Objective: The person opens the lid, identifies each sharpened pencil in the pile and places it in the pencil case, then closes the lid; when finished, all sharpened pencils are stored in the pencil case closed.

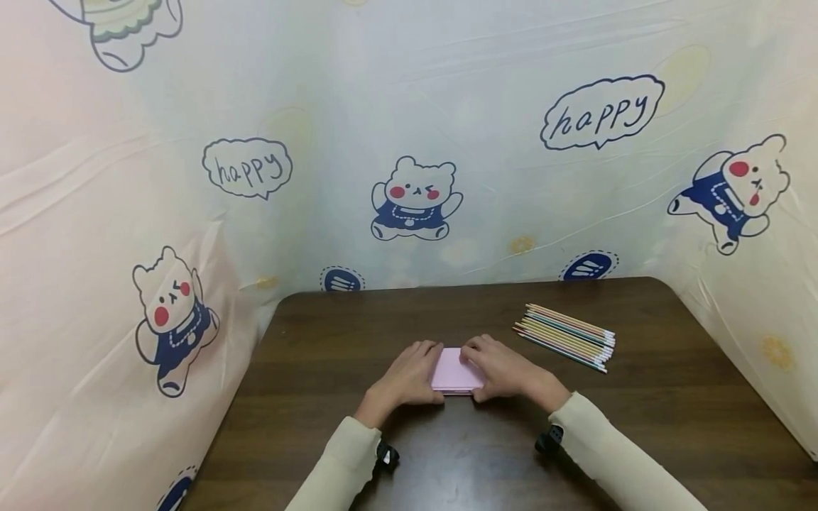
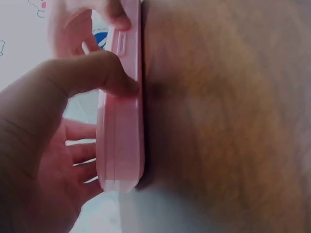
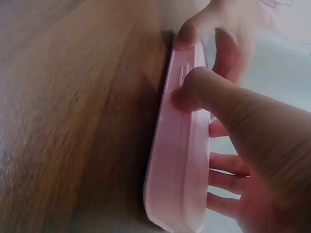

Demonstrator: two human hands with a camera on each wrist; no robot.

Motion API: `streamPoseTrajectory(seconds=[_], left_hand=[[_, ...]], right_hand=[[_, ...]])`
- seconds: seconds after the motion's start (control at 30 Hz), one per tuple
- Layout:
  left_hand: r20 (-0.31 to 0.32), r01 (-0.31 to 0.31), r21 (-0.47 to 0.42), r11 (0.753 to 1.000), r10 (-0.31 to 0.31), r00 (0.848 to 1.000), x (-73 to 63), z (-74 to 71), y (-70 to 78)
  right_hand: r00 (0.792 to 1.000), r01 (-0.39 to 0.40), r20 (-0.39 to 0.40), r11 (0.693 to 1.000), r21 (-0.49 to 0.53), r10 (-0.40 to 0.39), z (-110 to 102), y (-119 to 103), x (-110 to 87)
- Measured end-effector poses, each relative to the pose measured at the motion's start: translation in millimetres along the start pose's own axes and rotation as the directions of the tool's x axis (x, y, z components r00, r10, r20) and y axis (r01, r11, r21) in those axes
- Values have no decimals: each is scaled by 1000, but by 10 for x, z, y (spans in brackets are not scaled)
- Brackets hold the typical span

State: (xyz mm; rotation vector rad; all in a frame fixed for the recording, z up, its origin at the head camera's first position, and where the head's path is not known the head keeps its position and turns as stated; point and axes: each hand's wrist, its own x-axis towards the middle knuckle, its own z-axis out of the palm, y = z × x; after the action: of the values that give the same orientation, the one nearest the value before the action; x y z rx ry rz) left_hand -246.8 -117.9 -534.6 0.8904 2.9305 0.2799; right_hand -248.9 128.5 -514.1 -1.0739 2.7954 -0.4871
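Observation:
A flat pink plastic pencil case point(image 1: 452, 367) lies closed on the dark wooden table, in the middle of the head view. My left hand point(image 1: 409, 374) grips its left part, and my right hand point(image 1: 503, 367) holds its right part. Both thumbs press on the near long side, on either side of a small latch point(image 2: 122, 43), as the left wrist view shows. Fingers of the left hand reach round the far side of the case point(image 2: 124, 141). In the right wrist view, the right fingers point(image 3: 226, 182) curl behind the case in the same way.
To the right and further back, several pencils point(image 1: 565, 337) lie side by side in a slanting bundle, white ends toward the right. The brown table point(image 1: 319, 341) is bordered by a pale curtain point(image 1: 498, 191) printed with cartoon bears. Dark wrist straps sit at both sleeves.

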Motion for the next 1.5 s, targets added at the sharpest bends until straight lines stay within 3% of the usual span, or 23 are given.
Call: streamPoseTrajectory(seconds=[0.3,0.6,1.07,1.33,1.5], left_hand=[[16,-6,-38,999,7,1000,-24,-21,0],[14,-66,55,996,65,998,-16,-15,17],[66,-37,28,999,35,997,14,-42,66],[31,-29,20,999,28,999,7,-15,51],[-26,-48,44,998,49,998,14,-21,72]], right_hand=[[999,8,-34,1000,-26,-9,77,4,-12],[997,40,-60,998,-55,-43,81,8,-41],[993,82,-80,993,-86,-89,82,40,-80],[991,84,-92,991,-103,-93,113,38,-75],[986,106,-112,982,-159,-125,125,49,-54]])
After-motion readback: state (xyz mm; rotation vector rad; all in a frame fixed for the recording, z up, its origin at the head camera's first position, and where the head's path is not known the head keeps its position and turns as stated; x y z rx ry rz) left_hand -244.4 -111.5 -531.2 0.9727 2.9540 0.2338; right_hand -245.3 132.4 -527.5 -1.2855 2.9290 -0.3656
